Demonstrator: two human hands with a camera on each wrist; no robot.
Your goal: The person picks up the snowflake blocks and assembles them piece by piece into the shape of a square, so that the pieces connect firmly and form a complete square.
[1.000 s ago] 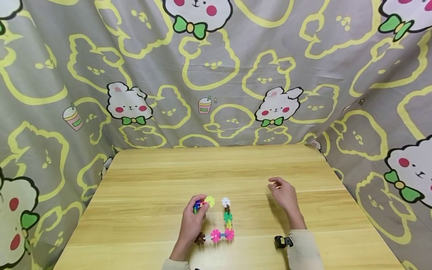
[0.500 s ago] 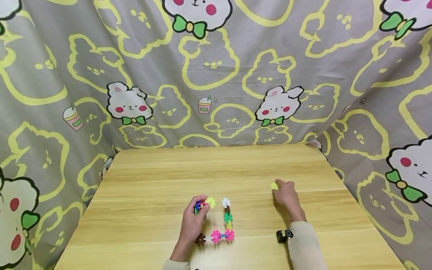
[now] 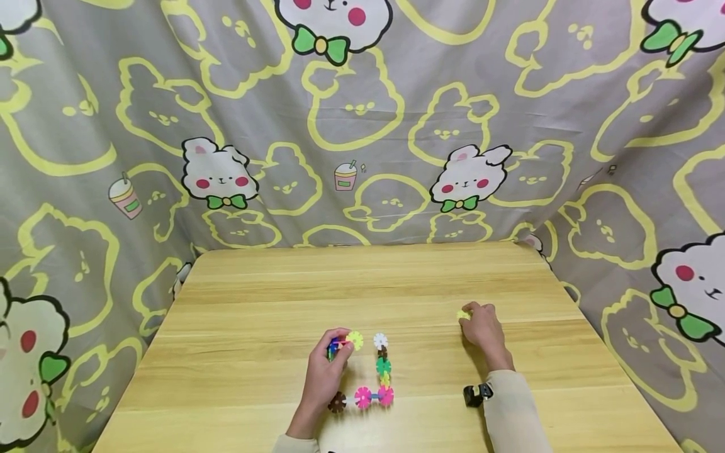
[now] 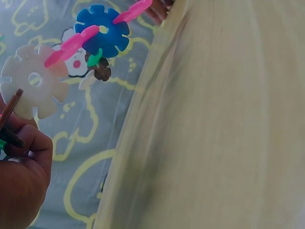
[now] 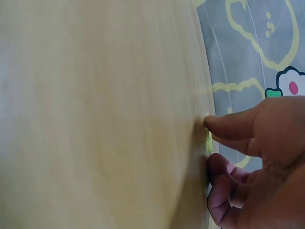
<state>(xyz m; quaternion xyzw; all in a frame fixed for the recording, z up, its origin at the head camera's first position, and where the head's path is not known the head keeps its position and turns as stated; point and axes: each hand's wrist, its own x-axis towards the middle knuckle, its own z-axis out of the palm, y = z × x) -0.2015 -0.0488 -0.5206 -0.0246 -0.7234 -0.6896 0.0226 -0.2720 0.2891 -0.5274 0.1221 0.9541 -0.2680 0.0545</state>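
My left hand (image 3: 325,374) holds a chain of notched snowflake discs, with a yellow disc (image 3: 355,340) beside the thumb. From this hand the left wrist view shows a whitish disc (image 4: 34,81), a pink disc (image 4: 71,46) and a blue disc (image 4: 102,31) linked edge to edge. At the right, my right hand (image 3: 484,330) is low at the table and pinches a loose yellow snowflake disc (image 3: 463,314). Its thumb and fingers cover much of that disc in the right wrist view, where only a yellow sliver (image 5: 208,140) shows.
More of the linked discs run over the table (image 3: 255,302) in an L shape: a brown disc (image 3: 337,402), a pink disc (image 3: 363,397), a green disc (image 3: 383,366) and a white end disc (image 3: 381,341). A patterned curtain (image 3: 362,126) hangs around the table.
A second ago no disc showed at my right hand; since then its fingers have come down onto a yellow disc. My left hand and the chain have stayed in place.
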